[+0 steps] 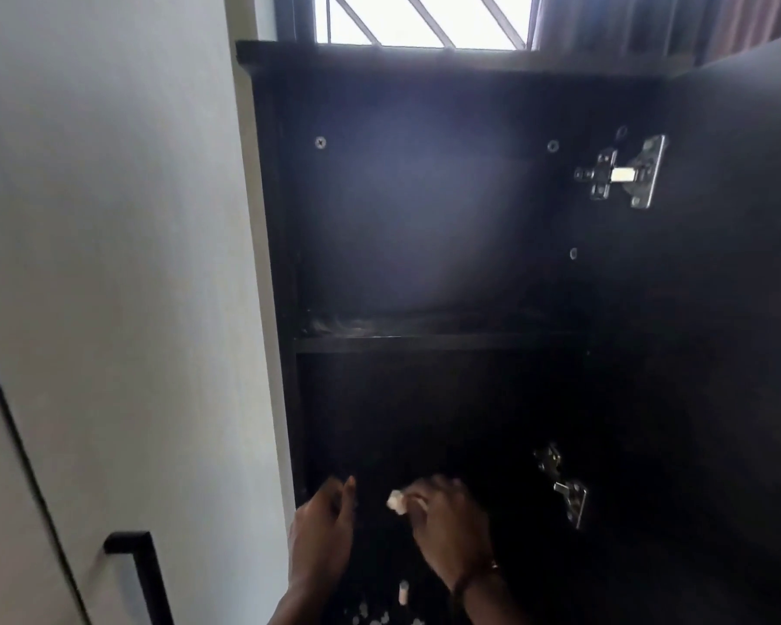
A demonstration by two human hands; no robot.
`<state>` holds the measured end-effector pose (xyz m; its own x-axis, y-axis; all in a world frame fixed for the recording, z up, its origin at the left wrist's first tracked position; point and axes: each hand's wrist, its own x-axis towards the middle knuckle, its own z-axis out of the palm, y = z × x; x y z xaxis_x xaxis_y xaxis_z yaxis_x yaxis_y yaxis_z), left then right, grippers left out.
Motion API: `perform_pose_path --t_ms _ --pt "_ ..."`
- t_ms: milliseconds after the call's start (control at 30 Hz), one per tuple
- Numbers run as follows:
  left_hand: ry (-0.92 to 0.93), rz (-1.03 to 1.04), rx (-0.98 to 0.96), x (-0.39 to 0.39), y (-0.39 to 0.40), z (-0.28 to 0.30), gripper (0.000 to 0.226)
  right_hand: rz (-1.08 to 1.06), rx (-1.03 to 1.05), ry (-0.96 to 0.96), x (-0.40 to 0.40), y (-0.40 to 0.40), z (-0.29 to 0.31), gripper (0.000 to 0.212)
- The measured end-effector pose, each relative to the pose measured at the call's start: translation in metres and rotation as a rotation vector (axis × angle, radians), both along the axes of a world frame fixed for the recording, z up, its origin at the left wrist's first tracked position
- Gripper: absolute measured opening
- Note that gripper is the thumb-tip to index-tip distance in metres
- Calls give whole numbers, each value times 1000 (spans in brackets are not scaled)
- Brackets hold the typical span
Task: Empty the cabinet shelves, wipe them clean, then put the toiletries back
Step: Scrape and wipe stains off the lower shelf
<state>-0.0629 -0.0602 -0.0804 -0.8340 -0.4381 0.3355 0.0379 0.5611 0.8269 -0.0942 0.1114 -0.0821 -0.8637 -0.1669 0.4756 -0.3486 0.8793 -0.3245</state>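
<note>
A tall black cabinet point(424, 218) stands open before me. Its upper shelf point(424, 329) holds nothing and shows pale smears along its board. Both hands reach into the dark lower compartment. My right hand point(452, 525) pinches a small pale object point(397, 502) between its fingertips; the blur hides what it is. My left hand point(321, 534) sits beside it, fingers loosely bent, holding nothing that I can see. Small pale items point(404, 593) lie blurred at the bottom, below my hands.
The cabinet door point(718, 309) hangs open on the right, on two metal hinges point(623, 173). A white wall and a white door with a black handle point(140, 575) fill the left. A barred window point(420, 20) is above the cabinet.
</note>
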Motion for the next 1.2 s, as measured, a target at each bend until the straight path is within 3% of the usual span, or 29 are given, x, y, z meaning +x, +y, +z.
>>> perform_pose_path --t_ms 100,233,433,533,633,767,1100,1200 --pt "-34 -22 -7 0 -2 4 34 -174 87 -64 -14 27 15 22" --pt "20 -69 77 4 4 24 28 9 -104 -113 1 13 70 15" --pt "282 -177 175 -1 6 92 18 410 -432 304 47 -14 204 13" --pt "340 -221 188 2 6 122 14 325 -324 308 15 -16 256 22" --pt "316 -227 159 0 1 133 11 187 -158 128 -40 -21 288 16" --pt "289 -205 157 -5 -2 134 10 199 36 -106 -72 -47 300 12" --pt "296 -199 214 -3 -2 134 7 455 126 -82 -41 -75 279 10" --pt "280 -203 184 -3 -3 135 7 308 177 -34 -48 -76 284 16"
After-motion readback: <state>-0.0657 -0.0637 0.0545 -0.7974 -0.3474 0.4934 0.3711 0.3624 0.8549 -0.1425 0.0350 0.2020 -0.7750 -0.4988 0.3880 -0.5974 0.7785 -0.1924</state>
